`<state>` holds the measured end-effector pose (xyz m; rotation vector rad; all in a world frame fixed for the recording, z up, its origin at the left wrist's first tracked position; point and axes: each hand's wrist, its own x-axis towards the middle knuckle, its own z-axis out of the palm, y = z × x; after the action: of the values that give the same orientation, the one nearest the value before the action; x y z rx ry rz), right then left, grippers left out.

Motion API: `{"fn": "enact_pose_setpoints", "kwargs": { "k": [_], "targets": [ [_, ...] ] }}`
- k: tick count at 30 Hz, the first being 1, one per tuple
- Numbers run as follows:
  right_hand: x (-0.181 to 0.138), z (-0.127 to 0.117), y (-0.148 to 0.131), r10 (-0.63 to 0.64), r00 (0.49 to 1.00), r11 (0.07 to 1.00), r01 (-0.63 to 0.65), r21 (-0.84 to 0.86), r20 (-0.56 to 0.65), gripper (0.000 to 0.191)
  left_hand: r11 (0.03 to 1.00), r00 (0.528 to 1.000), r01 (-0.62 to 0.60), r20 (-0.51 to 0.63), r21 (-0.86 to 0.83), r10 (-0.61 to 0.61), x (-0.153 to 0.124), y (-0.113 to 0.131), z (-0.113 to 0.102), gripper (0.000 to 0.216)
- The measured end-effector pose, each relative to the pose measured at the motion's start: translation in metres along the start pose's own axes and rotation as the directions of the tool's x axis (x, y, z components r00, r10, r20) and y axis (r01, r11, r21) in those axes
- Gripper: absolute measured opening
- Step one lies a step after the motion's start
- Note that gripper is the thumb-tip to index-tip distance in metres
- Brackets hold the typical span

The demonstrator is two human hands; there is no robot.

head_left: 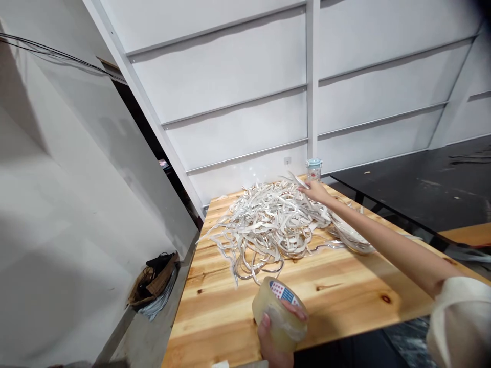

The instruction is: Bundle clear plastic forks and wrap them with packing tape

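My left hand (275, 335) grips a roll of clear packing tape (278, 313) at the near edge of the wooden table (345, 286), thumb and fingers wrapped round it. My right arm stretches across the table, and my right hand (316, 191) reaches into the far side of a big tangled heap of white strips (268, 225). Its fingers are curled on strips at the top of the heap.
A small jar with a pale blue lid (313, 169) stands at the table's far edge by the white panelled wall. A dark table (422, 189) adjoins on the right. On the floor to the left lie a basket and dark items (153, 281).
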<state>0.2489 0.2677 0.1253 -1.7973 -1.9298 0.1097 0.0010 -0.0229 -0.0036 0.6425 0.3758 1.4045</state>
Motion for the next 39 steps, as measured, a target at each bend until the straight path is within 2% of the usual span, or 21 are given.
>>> {"fn": "enact_pose_setpoints", "kwargs": {
  "k": [3,6,8,10,12,16,19,21,23,26,29,34,39],
  "targets": [
    [-0.047,-0.019,-0.01,-0.12,0.99,0.992,0.123,0.033,-0.07,0.03,0.998,0.998,-0.054,-0.014,0.027,0.055,-0.002,0.003,0.008,0.052],
    [-0.125,-0.017,-0.006,-0.204,0.977,0.978,0.206,0.031,-0.058,0.028,0.996,0.997,-0.072,-0.038,0.061,0.074,-0.004,0.003,0.012,0.052],
    [-0.179,-0.004,0.004,-0.297,0.955,0.953,0.296,0.066,0.008,0.028,0.994,0.996,-0.082,-0.034,0.069,0.084,-0.003,0.001,0.011,0.053],
    [-0.222,0.009,0.018,-0.392,0.903,0.909,0.35,0.227,0.175,0.037,0.994,0.995,-0.091,-0.028,0.063,0.093,-0.001,-0.001,0.01,0.054],
    [-0.246,0.018,0.031,-0.4,0.874,0.889,0.297,0.348,0.276,0.048,0.993,0.995,-0.093,-0.028,0.075,0.096,0.001,-0.002,0.009,0.054],
    [-0.244,0.011,0.044,-0.237,0.94,0.884,0.105,0.455,0.244,0.046,0.991,0.997,-0.08,-0.016,0.104,0.082,0.004,-0.001,0.012,0.052],
    [-0.232,-0.001,0.042,-0.214,0.953,0.865,0.083,0.494,0.215,0.041,0.99,0.994,-0.107,-0.023,0.097,0.109,0.003,-0.001,0.013,0.052],
    [-0.228,-0.004,0.038,-0.263,0.934,0.86,0.113,0.497,0.243,0.04,0.987,0.991,-0.118,-0.044,0.111,0.124,0.002,-0.002,0.013,0.052],
    [-0.227,-0.001,0.035,-0.303,0.882,0.86,0.09,0.502,0.361,0.04,0.984,0.989,-0.124,-0.065,0.13,0.133,0.002,-0.002,0.013,0.052],
    [-0.223,0.01,0.034,-0.262,0.798,0.839,-0.09,0.537,0.543,0.037,0.978,0.987,-0.128,-0.073,0.167,0.142,0.002,-0.002,0.012,0.053],
    [-0.215,0.022,0.039,-0.187,0.804,0.781,-0.227,0.582,0.564,0.031,0.976,0.987,-0.127,-0.071,0.18,0.141,0.002,-0.003,0.011,0.053],
    [-0.203,0.035,0.043,-0.159,0.816,0.767,-0.253,0.59,0.556,0.032,0.978,0.987,-0.13,-0.069,0.161,0.143,0.003,-0.002,0.013,0.053],
    [-0.196,0.032,0.039,-0.176,0.845,0.802,-0.175,0.571,0.506,0.031,0.982,0.988,-0.131,-0.065,0.138,0.141,0.003,-0.001,0.015,0.052]
  ]
}}
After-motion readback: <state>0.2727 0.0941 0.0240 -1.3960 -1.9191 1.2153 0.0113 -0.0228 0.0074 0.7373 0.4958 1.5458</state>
